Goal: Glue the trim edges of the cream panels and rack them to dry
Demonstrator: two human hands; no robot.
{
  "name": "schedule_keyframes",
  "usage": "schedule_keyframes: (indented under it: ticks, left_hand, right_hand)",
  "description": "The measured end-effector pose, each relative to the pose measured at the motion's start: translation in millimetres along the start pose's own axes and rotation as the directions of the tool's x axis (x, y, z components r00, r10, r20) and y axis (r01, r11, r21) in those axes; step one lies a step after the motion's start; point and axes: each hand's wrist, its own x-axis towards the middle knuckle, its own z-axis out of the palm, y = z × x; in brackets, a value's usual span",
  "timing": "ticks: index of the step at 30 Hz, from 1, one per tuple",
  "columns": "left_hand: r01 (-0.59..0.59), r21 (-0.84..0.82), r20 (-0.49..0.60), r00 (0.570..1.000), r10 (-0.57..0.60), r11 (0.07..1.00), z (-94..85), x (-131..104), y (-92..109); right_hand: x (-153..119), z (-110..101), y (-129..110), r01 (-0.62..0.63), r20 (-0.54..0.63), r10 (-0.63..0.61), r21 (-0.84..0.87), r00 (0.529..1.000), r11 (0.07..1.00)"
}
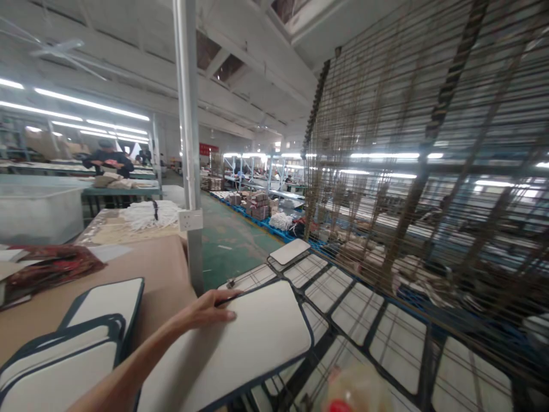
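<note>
My left hand grips the far left edge of a large cream panel with a dark border, thumb on top and fingers at the edge. The panel is tilted over a wire rack on which several similar panels lie in rows. At the bottom, right of the held panel, is a blurred pale shape with a red spot; I cannot make out what it is. My right hand cannot be made out. More dark-edged panels are stacked at the lower left.
Tall wire racks stand upright at the right. A metal post with a socket rises beside the brown-covered table. White strips and a translucent bin are at the left. A person stands farther back.
</note>
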Motion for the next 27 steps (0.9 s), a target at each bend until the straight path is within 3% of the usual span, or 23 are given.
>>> schedule_keyframes:
  ticks: [4, 6, 7, 8, 11, 16, 27]
  left_hand:
    - [0.08, -0.139, 0.158, 0.986, -0.057, 0.987, -3.5, -14.9, 19.3]
    - [0.124, -0.189, 0.247, 0.966, -0.075, 0.974, -2.1, -19.0, 32.9]
    - [0.144, -0.207, 0.289, 0.954, -0.08, 0.968, -1.5, -20.4, 38.6]
    - [0.161, -0.221, 0.323, 0.943, -0.084, 0.962, -1.1, -21.4, 43.1]
    - [0.186, -0.22, 0.369, 0.925, -0.095, 0.957, -1.8, -22.8, 48.9]
    - [0.21, -0.234, 0.429, 0.899, -0.093, 0.949, -5.9, -23.8, 54.0]
    - [0.205, -0.204, 0.421, 0.901, -0.104, 0.957, -9.1, -33.8, 68.5]
  right_hand:
    - [-19.6, -6.2, -31.4, -0.025, -0.247, 0.042, 0.072, 0.968, 0.997]
    - [-12.4, 7.3, -52.6, 0.088, -0.531, 0.01, 0.16, 0.847, 0.983]
    - [-6.6, 15.6, -61.6, 0.126, -0.542, -0.014, 0.171, 0.84, 0.977]
    - [-0.5, 23.4, -68.7, 0.155, -0.544, -0.042, 0.163, 0.838, 0.974]
    - [12.3, 34.3, -77.3, 0.161, -0.436, -0.096, 0.114, 0.895, 0.98]
    - [17.6, 20.0, -71.0, 0.125, -0.214, -0.115, 0.031, 0.97, 0.992]
    - [26.7, 17.9, -72.4, 0.14, -0.131, -0.146, -0.056, 0.981, 0.989]
